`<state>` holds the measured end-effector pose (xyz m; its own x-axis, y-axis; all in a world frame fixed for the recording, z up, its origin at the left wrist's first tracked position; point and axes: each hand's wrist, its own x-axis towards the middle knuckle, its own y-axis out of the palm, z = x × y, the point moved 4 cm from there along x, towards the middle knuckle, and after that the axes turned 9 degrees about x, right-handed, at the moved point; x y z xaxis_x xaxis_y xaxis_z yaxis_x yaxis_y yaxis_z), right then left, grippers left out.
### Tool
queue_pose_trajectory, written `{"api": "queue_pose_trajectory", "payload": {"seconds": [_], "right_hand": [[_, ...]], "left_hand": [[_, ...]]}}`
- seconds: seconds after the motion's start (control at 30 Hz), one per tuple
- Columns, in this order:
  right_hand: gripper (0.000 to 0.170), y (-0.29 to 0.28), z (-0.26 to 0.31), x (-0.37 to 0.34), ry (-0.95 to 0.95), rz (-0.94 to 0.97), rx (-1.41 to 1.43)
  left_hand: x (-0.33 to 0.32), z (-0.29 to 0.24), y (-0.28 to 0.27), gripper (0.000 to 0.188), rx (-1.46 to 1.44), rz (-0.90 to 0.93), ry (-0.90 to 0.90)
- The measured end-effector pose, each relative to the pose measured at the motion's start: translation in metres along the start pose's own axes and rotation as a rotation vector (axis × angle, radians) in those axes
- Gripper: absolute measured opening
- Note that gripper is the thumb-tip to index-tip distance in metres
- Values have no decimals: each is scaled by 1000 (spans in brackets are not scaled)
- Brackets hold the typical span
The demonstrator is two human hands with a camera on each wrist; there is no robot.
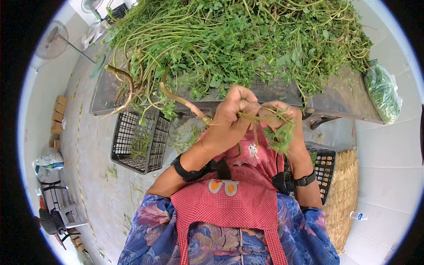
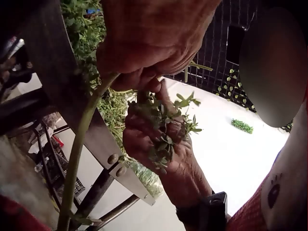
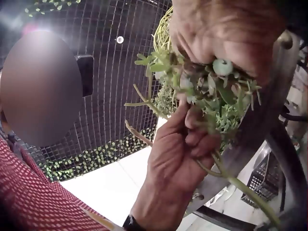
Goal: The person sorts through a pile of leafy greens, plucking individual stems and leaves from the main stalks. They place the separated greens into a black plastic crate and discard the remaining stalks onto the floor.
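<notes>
Both hands meet at the front edge of the table, over the person's lap. The left hand (image 1: 232,112) grips a thick-stemmed green plant; its long stem (image 2: 79,144) runs down from the fist in the left wrist view. Fingers curled, the right hand (image 1: 287,119) holds a bunch of leafy sprigs (image 1: 282,137) with small rounded leaves, seen closer in the right wrist view as a leafy cluster (image 3: 216,89). Thin stems (image 1: 251,117) bridge the two hands, whose fingertips almost touch. Behind them a big heap of the same greens (image 1: 238,48) covers the table (image 1: 269,95).
Below the table at left stands a black crate (image 1: 152,150) with some stems inside. Another black crate (image 1: 326,170) is at right beside a straw-covered block (image 1: 346,194). A bag of greens (image 1: 383,92) lies at the table's right end. Thick stems (image 1: 181,99) overhang the front edge.
</notes>
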<state>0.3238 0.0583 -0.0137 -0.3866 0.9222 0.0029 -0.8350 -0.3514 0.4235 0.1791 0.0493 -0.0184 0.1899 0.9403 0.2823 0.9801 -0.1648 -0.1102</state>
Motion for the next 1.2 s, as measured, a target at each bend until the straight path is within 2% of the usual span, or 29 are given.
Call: {"api": "queue_pose_trajectory", "payload": {"seconds": [0.07,0.13,0.27,0.33,0.37,0.43,0.47,0.53,0.57,0.6,0.67,0.83,0.9,0.93,1.0,1.03,1.1,1.17,1.2], "right_hand": [[18,2,2,1,-40,30,48],[18,1,12,0,-158,36,-337],[16,-2,20,-3,-213,135,-401],[16,1,24,-3,-567,148,-1084],[16,-3,19,-1,-566,146,-1085],[16,-14,16,1,-650,-104,-1286],[16,-16,16,0,-649,-103,-1286],[13,-31,14,6,-244,-213,-666],[11,-36,16,6,-222,-141,-646],[11,-38,20,5,-220,-149,-646],[11,-35,17,4,-23,41,-529],[14,-37,10,-1,-27,137,-524],[15,-38,14,-1,-54,9,-733],[15,-41,7,3,-54,9,-732],[16,-45,1,6,-382,-95,-1064],[18,-45,7,2,-400,-246,-1203],[18,-75,19,-7,-355,-432,-1239],[16,-110,43,-27,-335,-517,-1213],[16,-127,53,-47,-348,-575,-1142]], "left_hand": [[0,0,-1,19,120,-57,90],[0,-2,-4,18,166,-61,49],[1,-12,-4,10,283,-101,20],[0,-2,1,10,388,-108,11],[-1,1,4,11,492,-112,4],[-2,-6,5,11,470,-88,-6],[-2,-10,5,10,450,-71,-21],[-1,-17,1,9,440,-55,-60],[-2,-17,2,8,430,-18,-101],[-1,-13,2,8,428,-10,-101],[1,-10,1,8,395,-31,48],[0,-6,-7,7,403,7,16],[1,-6,-3,6,388,13,-16],[2,-5,1,6,477,25,-59],[-2,-3,5,6,565,45,-104],[-2,-5,3,5,538,7,-68],[-4,-6,-4,5,510,-32,-40],[-6,-8,-14,5,335,-72,-30],[-3,-9,-18,5,335,-78,-18]]}}
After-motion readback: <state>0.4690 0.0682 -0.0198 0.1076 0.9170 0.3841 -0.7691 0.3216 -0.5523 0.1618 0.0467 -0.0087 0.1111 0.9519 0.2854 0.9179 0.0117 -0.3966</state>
